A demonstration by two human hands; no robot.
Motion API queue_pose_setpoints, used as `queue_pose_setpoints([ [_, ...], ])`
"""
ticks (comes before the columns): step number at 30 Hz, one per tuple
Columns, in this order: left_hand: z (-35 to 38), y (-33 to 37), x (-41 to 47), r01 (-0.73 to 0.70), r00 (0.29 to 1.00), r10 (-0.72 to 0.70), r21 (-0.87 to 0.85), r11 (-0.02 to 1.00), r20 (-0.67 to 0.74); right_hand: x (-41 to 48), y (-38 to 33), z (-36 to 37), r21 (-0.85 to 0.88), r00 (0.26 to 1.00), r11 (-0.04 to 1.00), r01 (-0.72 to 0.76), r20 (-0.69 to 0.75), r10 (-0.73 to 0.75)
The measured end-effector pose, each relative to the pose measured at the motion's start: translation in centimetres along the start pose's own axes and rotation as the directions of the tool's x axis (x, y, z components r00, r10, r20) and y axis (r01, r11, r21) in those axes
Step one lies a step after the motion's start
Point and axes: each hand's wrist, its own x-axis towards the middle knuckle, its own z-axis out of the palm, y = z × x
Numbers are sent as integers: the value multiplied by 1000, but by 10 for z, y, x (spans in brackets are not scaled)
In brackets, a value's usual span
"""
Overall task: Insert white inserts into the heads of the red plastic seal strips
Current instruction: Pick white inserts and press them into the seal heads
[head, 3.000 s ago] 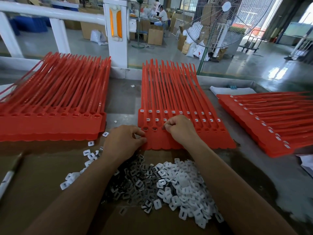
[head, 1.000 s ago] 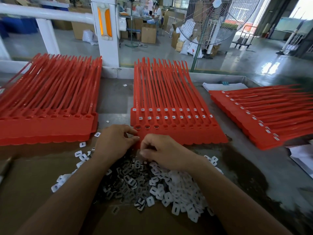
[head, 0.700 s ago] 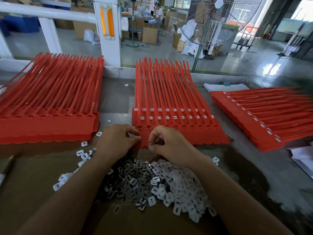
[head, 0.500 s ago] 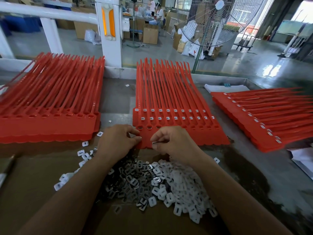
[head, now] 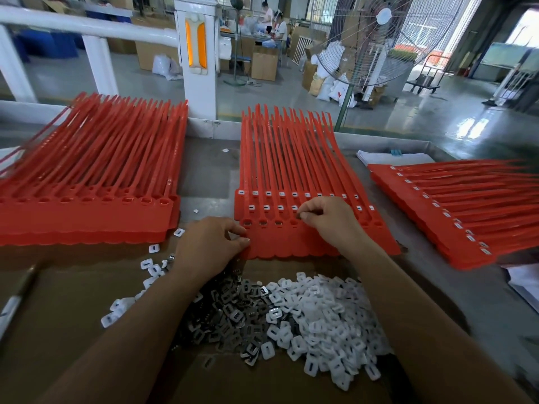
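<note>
Left stack point(head: 87, 185) and right stack point(head: 452, 205) flank my work. My left hand point(head: 213, 246) pinches the near-left corner of the middle seal strips point(head: 291, 158). Fingers of the right hand point(head: 329, 220) pinch an insert point(head: 299, 217) at a head, beyond the insert pile point(head: 320, 316).

The grey workbench point(head: 204, 170) is carrying three batches of red seal strips. The left batch point(head: 87, 182) and the middle batch point(head: 291, 158) are lying well apart, tails pointing away. The right batch point(head: 466, 205) is sitting angled near a stack of white paper point(head: 388, 157). A brown cardboard sheet point(head: 73, 301) is covering the near side. A pile of white inserts point(head: 315, 316) is resting on it, with strays point(head: 153, 248) lying scattered to the left, and a pen point(head: 17, 298) is lying further left.
</note>
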Motion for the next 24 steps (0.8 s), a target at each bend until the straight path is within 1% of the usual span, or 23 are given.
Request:
queue_pose_setpoints([
  [4, 0, 1, 0, 0, 1000, 0, 9, 1000, -1, 4, 4, 8, 12, 998, 999, -40, 40, 39],
  [6, 0, 2, 0, 6, 1000, -6, 11, 1000, 5, 5, 7, 11, -32, 997, 999, -44, 60, 46],
  [10, 0, 1, 0, 12, 1000, -12, 14, 1000, 11, 8, 7, 12, -144, 997, 990, 2, 78, 9],
  [12, 1, 1, 0, 14, 1000, -15, 8, 1000, 18, 9, 6, 13, -165, 997, 986, -2, 79, 16],
  [18, 1, 1, 0, 20, 1000, -19, -9, 1000, 24, 12, 3, 13, -50, 994, 994, -96, 40, 98],
  [21, 1, 1, -1, 15, 1000, -15, -5, 1000, 15, 13, 3, 12, -48, 992, 992, -115, 43, 117],
  [24, 1, 1, -1, 11, 1000, -11, -7, 1000, 17, 13, 6, 13, -66, 994, 993, -100, 33, 102],
])
